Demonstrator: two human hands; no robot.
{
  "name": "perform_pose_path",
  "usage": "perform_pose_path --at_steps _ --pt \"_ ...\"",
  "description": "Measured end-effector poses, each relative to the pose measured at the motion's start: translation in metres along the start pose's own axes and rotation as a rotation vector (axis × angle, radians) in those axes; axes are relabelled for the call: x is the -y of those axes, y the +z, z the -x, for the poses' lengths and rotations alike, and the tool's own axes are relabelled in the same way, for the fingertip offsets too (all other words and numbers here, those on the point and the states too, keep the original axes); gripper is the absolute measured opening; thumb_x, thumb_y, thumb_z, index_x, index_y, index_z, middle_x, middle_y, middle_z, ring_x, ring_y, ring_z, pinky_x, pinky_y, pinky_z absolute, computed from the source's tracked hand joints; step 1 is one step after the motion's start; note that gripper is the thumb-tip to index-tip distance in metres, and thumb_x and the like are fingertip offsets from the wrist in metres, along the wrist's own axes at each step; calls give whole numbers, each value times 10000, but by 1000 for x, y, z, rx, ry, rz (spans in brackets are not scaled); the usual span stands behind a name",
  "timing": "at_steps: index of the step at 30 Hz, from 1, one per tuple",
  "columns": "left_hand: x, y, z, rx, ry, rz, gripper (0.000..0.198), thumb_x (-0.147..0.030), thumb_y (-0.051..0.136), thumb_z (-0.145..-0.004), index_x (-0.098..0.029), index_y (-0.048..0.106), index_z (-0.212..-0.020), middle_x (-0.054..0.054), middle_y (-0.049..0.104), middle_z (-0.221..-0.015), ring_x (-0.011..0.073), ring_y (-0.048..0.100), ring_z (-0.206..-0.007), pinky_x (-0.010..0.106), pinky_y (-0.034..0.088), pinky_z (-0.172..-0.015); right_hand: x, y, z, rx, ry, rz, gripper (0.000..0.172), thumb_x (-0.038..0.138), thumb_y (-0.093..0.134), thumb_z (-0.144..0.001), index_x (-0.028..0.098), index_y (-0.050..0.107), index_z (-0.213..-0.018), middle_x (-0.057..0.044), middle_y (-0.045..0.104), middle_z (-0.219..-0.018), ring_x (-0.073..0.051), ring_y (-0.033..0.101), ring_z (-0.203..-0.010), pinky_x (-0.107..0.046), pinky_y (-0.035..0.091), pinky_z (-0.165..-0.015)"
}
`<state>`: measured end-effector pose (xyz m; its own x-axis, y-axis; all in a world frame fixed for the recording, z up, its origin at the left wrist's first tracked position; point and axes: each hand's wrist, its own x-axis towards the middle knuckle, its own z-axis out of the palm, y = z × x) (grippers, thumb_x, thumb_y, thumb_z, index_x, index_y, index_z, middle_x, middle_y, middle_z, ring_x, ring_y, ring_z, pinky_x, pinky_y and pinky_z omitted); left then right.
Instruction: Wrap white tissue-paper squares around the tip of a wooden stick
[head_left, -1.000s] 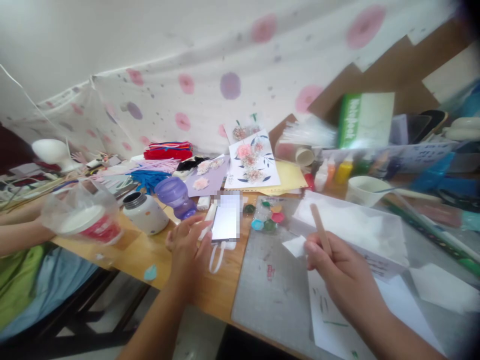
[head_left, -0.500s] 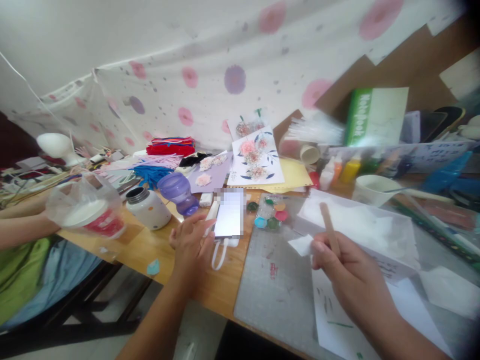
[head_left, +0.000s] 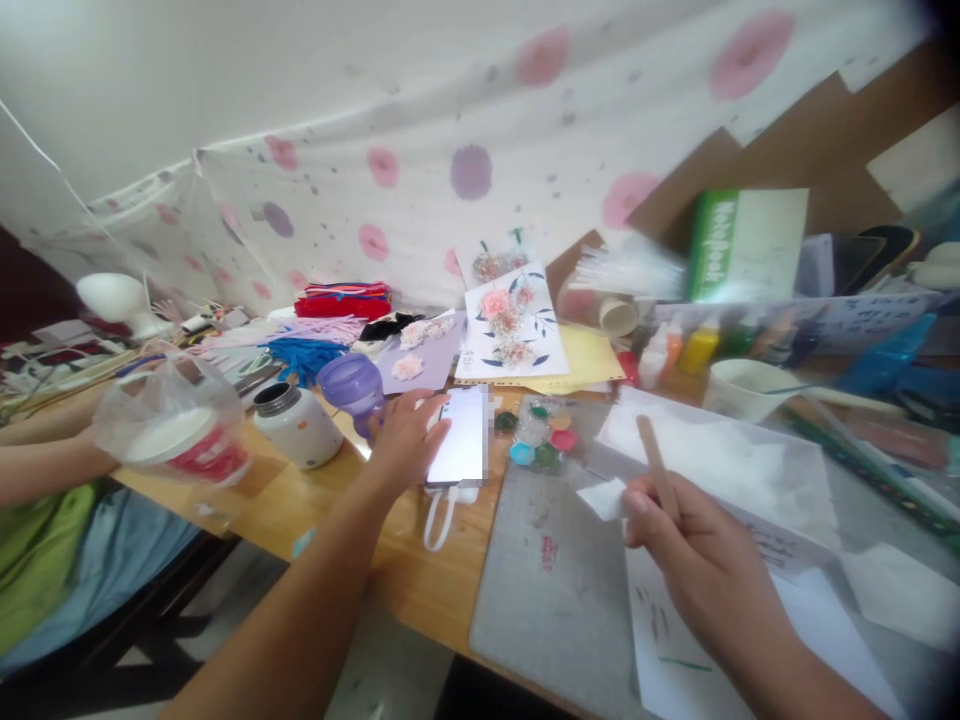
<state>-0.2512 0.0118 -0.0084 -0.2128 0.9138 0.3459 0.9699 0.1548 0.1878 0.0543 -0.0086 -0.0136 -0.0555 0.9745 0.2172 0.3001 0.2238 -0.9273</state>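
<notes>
My left hand (head_left: 409,435) reaches over the left edge of a phone (head_left: 457,440), fingers spread, with fingertips at the bright screen. The phone lies on the wooden table with a white cable loop (head_left: 441,520) at its near end. My right hand (head_left: 694,550) is closed on a flat wooden craft stick (head_left: 657,470), which points up, and pinches a small piece of white paper (head_left: 602,498) between thumb and fingers. Under that hand lie a grey cutting mat (head_left: 551,610) and a white sheet (head_left: 675,640) with dark and green strokes. Paint pots (head_left: 546,452) stand between my hands.
A white tray (head_left: 720,440) of white material and a white cup (head_left: 742,385) stand at the right. Paint bottles (head_left: 699,345) line the back. Flower cards (head_left: 514,320), a purple cup (head_left: 352,385), a white jar (head_left: 296,428) and a bagged tub (head_left: 202,455) sit leftward. A co-worker's arms (head_left: 52,455) are far left.
My left hand has moved up along the phone, its fingertips now nearer the upper left of the screen. The right hand keeps the stick and paper almost in place.
</notes>
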Motion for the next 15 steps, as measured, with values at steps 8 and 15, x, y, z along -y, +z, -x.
perform_pose_path --at_steps 8,15 --pt "3 9 -6 23 -10 -8 389 -328 477 -912 -243 680 -1233 121 619 -1309 312 533 -1209 481 386 -1038 -2 0 0 13 4 -6 311 393 550 -872 247 531 -597 31 541 -566 -157 517 -525 -253 421 -509" --pt "8 12 -6 0 -34 -18 388 -350 495 -900 -251 680 -1227 122 622 -1310 324 552 -1183 501 401 -1015 2 0 0 16 26 -21 285 389 537 -873 252 544 -623 38 526 -569 -154 503 -535 -252 408 -522"
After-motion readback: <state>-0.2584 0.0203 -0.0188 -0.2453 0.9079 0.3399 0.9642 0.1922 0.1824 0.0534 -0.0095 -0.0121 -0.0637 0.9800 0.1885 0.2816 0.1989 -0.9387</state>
